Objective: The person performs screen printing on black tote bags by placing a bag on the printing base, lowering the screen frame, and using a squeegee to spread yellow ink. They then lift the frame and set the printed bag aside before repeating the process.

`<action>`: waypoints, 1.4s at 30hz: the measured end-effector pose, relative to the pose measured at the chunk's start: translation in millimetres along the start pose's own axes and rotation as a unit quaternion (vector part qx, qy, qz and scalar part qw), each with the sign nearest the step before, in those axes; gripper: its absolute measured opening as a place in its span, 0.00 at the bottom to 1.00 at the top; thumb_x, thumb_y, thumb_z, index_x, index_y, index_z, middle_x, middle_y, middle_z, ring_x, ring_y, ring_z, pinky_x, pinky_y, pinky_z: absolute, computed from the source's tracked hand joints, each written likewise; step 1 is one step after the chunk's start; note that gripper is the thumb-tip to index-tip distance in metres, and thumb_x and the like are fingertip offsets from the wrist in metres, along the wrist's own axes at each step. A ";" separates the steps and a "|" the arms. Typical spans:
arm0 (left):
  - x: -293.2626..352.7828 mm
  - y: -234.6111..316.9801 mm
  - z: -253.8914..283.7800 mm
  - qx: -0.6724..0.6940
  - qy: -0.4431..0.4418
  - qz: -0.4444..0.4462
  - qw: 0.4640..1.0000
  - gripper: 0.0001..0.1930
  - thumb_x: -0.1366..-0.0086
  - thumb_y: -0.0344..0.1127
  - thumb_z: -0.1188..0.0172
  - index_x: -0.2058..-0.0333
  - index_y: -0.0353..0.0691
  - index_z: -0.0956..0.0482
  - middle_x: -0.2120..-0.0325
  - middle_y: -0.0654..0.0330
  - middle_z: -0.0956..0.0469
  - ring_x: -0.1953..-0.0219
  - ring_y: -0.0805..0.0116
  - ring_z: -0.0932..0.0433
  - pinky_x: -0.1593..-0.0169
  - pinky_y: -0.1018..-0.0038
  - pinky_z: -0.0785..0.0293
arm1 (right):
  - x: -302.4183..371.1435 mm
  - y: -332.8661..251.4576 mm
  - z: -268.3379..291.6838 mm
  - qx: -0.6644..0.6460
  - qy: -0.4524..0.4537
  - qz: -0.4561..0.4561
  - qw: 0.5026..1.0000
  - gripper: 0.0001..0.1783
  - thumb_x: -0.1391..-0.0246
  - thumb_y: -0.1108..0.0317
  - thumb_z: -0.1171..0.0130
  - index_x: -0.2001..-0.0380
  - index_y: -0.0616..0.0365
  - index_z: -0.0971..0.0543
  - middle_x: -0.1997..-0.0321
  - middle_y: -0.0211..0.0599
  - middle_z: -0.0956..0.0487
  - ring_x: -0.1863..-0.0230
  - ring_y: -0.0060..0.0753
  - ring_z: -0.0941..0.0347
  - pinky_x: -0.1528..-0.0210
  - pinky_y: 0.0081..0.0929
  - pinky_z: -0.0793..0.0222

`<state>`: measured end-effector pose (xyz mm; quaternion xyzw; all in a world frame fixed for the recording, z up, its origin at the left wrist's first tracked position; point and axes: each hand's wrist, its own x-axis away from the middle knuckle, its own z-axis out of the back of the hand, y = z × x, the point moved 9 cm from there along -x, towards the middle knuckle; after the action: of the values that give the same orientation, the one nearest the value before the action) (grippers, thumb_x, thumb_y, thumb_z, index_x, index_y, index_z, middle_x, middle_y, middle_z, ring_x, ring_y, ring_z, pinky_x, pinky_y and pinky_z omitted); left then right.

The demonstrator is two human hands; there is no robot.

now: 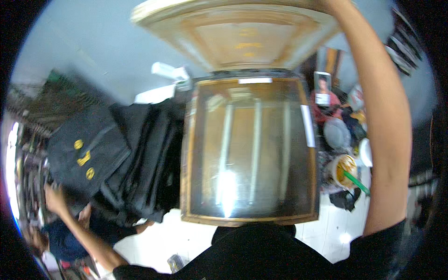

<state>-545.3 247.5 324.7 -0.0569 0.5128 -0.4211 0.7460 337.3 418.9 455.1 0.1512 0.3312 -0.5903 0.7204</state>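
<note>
My left hand (pixel 55 198) reaches far out to the left and pinches the near edge of a black cloth piece (pixel 100 161) with small yellow prints. That piece lies spread over a thick, draped pile of black cloth (pixel 154 163). My right hand (pixel 332 4) is up at the top edge of the view, at the right corner of a raised screen-printing frame (pixel 200 44); its fingers are mostly cut off. The frame is tilted up at the far side of a glass-topped printing board (pixel 252 149) with a wooden rim, right before me. Nothing lies on the glass, which reflects light tubes.
Right of the board stand a tub of orange-yellow ink (pixel 345 165) with a green-handled tool (pixel 356 182), a clear container (pixel 337 133) and a picture of a person (pixel 322 88). Another person in dark clothing (pixel 70 238) sits at lower left. White floor tiles (pixel 196 242) show below.
</note>
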 end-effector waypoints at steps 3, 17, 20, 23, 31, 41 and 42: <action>-0.6 161.0 131.7 0.391 0.011 -0.047 0.919 0.25 0.34 0.41 0.35 0.41 0.38 0.23 0.44 0.48 0.21 0.46 0.46 0.21 0.42 0.58 0.26 | 14.8 5.2 8.3 -0.029 -0.005 0.020 0.999 0.18 0.52 0.64 0.33 0.58 0.62 0.15 0.58 0.57 0.15 0.55 0.50 0.18 0.52 0.43 0.25; 103.3 341.7 274.2 0.399 -0.211 -0.238 0.860 0.10 0.30 0.32 0.47 0.68 0.31 0.24 0.75 0.38 0.20 0.68 0.35 0.19 0.64 0.48 0.24 | 18.0 0.5 20.1 0.017 0.045 0.067 0.997 0.18 0.53 0.62 0.33 0.61 0.62 0.16 0.59 0.61 0.17 0.54 0.61 0.20 0.51 0.49 0.26; 133.0 366.8 346.5 0.543 -0.313 -0.270 0.731 0.08 0.30 0.29 0.45 0.60 0.29 0.20 0.67 0.35 0.19 0.62 0.34 0.18 0.60 0.53 0.22 | 11.0 16.8 10.1 0.010 0.025 0.024 0.999 0.18 0.53 0.62 0.34 0.61 0.62 0.16 0.60 0.61 0.17 0.54 0.61 0.20 0.50 0.49 0.26; 206.8 425.7 375.8 0.620 -0.480 -0.286 0.551 0.18 0.25 0.38 0.46 0.46 0.31 0.21 0.56 0.37 0.17 0.50 0.45 0.17 0.46 0.61 0.24 | 11.9 9.9 13.1 0.014 0.024 0.027 0.999 0.18 0.53 0.62 0.34 0.61 0.62 0.15 0.59 0.62 0.17 0.54 0.61 0.20 0.50 0.49 0.26; 362.8 570.9 473.4 0.650 -0.376 -0.455 0.479 0.34 0.23 0.51 0.52 0.28 0.35 0.45 0.26 0.45 0.47 0.22 0.45 0.58 0.25 0.42 0.67 | 11.9 5.5 3.2 0.012 0.037 0.041 0.998 0.17 0.51 0.68 0.43 0.61 0.65 0.15 0.57 0.65 0.18 0.52 0.63 0.20 0.48 0.50 0.25; 224.5 726.2 476.9 0.575 -0.311 -0.405 0.639 0.47 0.34 0.66 0.44 0.26 0.44 0.46 0.24 0.41 0.57 0.22 0.41 0.64 0.24 0.43 0.68 | 24.9 4.7 7.3 0.018 0.009 0.033 0.999 0.16 0.50 0.69 0.44 0.64 0.69 0.14 0.58 0.65 0.17 0.53 0.62 0.19 0.49 0.48 0.23; 228.1 737.7 471.9 0.527 -0.374 -0.418 0.639 0.50 0.35 0.70 0.47 0.25 0.46 0.49 0.23 0.43 0.62 0.21 0.41 0.68 0.24 0.43 0.69 | 26.3 6.2 4.1 0.011 0.005 0.030 0.999 0.16 0.49 0.69 0.44 0.64 0.69 0.14 0.58 0.65 0.17 0.53 0.62 0.19 0.49 0.48 0.23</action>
<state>286.0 398.5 0.6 -0.0148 -0.1966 -0.8296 0.5224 346.6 398.3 439.8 0.1721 0.3230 -0.5711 0.7348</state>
